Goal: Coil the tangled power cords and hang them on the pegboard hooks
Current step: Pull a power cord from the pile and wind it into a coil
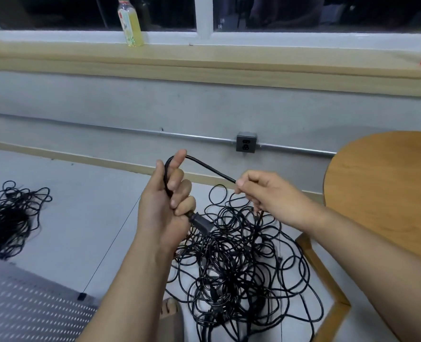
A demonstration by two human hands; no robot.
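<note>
The black cord [209,169] arches above the floor [93,218]. The left hand [160,213] has its fingers [180,191] curled round it just above the plug [200,222], and the right hand [266,193] pinches it. The main tangle [241,262] lies below, with open floor to its left before a second tangle [9,218]. The bench [387,193] edge crowds the right; what seems a pegboard [26,312] lies lower left.

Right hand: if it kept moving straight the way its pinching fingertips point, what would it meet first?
Probably the left hand, which grips the same power cord the right hand pinches; only open air lies between them, though depth is uncertain.
</note>
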